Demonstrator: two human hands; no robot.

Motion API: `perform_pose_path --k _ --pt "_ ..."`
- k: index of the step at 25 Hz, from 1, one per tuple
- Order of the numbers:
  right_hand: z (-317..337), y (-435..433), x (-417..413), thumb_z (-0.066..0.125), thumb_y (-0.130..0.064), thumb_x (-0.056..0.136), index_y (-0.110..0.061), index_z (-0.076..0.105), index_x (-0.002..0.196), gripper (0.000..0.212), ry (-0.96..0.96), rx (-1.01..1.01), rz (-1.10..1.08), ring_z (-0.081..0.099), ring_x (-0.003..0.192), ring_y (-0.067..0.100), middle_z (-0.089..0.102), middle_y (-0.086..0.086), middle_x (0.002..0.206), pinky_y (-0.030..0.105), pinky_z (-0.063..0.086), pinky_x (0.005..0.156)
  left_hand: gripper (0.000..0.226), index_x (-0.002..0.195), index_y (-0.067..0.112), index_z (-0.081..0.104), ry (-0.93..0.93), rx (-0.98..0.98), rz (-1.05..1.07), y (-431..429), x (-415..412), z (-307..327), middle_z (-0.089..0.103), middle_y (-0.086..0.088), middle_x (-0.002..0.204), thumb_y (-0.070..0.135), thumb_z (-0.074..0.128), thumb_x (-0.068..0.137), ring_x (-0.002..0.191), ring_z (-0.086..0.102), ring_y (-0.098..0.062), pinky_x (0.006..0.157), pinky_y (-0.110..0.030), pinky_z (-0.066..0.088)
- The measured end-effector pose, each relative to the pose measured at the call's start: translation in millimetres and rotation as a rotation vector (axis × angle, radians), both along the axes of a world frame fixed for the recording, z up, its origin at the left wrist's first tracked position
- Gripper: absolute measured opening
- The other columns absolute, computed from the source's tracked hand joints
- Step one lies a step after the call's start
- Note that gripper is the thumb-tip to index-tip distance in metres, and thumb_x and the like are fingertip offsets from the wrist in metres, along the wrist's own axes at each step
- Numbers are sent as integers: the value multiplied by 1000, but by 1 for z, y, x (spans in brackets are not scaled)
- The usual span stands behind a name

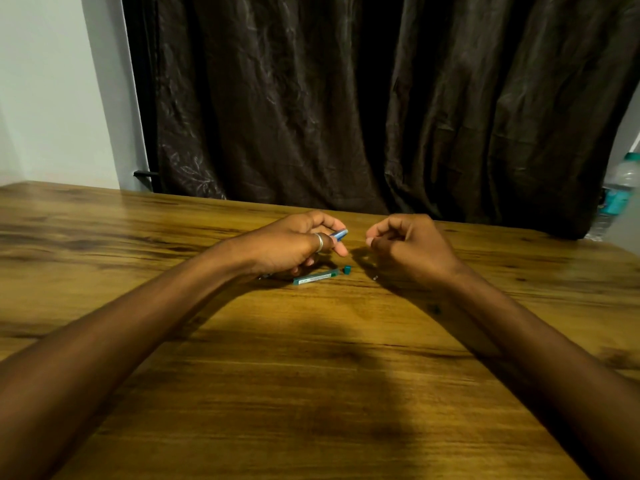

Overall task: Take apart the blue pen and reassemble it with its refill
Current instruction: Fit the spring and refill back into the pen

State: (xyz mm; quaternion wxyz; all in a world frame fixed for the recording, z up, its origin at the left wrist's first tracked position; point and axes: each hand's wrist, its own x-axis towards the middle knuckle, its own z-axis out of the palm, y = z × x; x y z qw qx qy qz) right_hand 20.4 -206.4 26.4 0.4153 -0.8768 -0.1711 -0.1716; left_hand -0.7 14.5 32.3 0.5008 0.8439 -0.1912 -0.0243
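My left hand (294,242) grips the blue pen (338,234), and only the pen's end shows past the fingers, pointing right. A ring sits on one finger of that hand. My right hand (408,247) hovers a short way to the right with its fingertips pinched together; whatever they pinch is too small to make out. On the wooden table (311,358) below the hands lies a teal refill case (316,277), with its small teal cap (347,269) apart at its right end. A tiny metal piece (375,278) rests under my right hand.
A dark curtain (381,98) hangs right behind the table's far edge. A clear plastic water bottle (616,195) with a teal label stands at the far right. A pale wall is at the left.
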Motion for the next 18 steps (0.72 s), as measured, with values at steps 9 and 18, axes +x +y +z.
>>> perform_pose_path --k 9,18 --pt "-13 4 -3 74 -14 86 -23 77 87 10 39 -91 53 67 60 1 76 -3 72 20 51 52 30 109 31 66 -126 242 122 5 -3 -6 73 8 99 40 79 84 93 69 -10 80 -30 57" --pt "-19 11 -6 74 -17 88 -23 79 108 21 -123 -360 182 57 71 -22 71 -20 89 -1 38 69 25 99 29 71 -162 415 211 0 -2 -12 72 12 89 30 85 78 84 66 -4 65 -22 47"
